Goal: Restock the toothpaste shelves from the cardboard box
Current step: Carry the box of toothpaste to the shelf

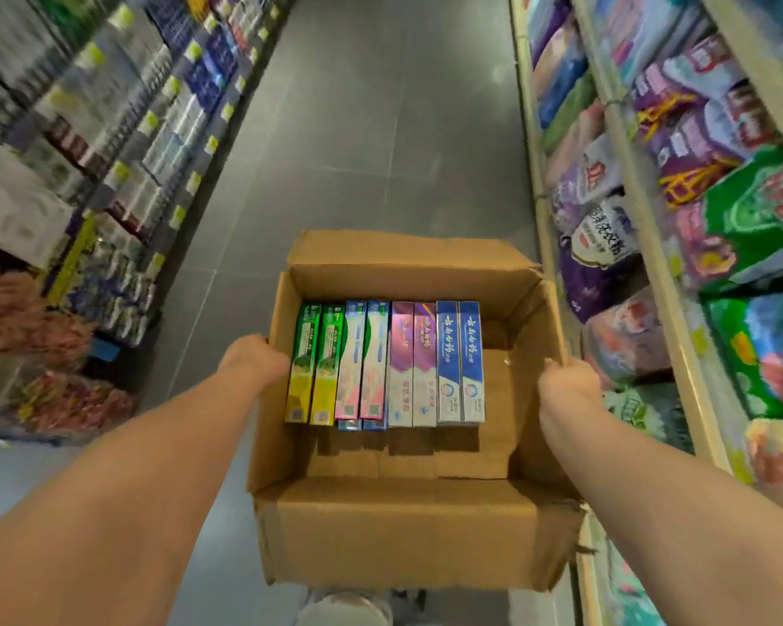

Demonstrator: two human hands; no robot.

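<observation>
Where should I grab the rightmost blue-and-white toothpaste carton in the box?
Take the rightmost blue-and-white toothpaste carton from above and the right: its right long edge faces bare floor of the open brown cardboard box, so fingers can likely slip in there; its left side presses against its twin.

Both forearms are bare — no sleeves, watch or rings visible — above pale shoes.

I note a matt brown cardboard box, edges rough and torn. Toothpaste cartons inside are glossy printed card. Floor is smooth grey tile with dull sheen.
</observation>
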